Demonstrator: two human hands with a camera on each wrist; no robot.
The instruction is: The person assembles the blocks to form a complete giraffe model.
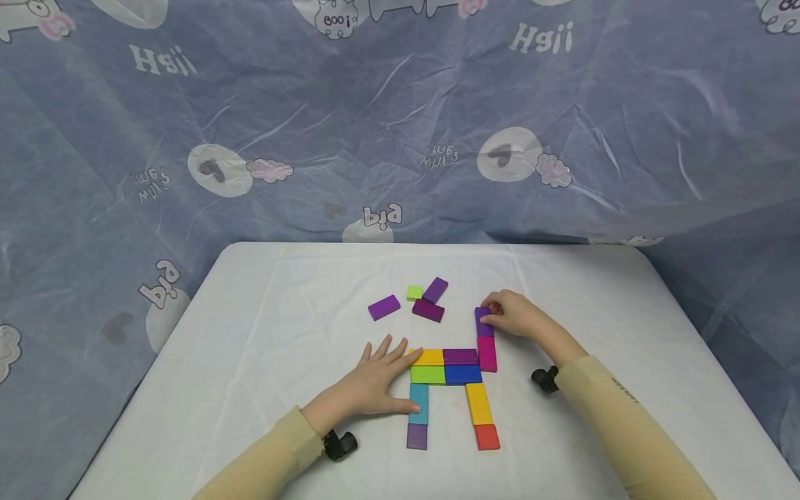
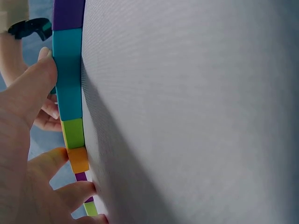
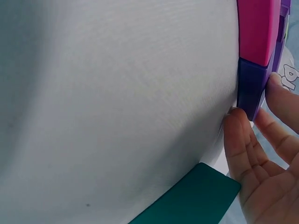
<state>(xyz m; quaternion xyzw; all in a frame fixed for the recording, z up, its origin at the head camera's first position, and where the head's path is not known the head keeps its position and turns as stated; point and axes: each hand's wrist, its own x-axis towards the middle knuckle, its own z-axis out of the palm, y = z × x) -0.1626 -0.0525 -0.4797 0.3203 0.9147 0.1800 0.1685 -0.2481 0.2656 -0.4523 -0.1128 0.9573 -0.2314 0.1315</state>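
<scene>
**Purple block (image 1: 480,329) at far end of magenta block (image 1: 487,355)**

From where I stand, the right hand (image 1: 516,315) pinches the purple block between thumb and fingers. The block lies on the table (image 1: 269,305), end to end with the magenta block. The left hand (image 1: 370,383) is spread: thumb on the teal block (image 1: 419,396), index finger at the yellow block (image 1: 431,357). A green block (image 1: 428,375) lies between these two. Farther from the person lies a small lime block (image 1: 414,293).
</scene>
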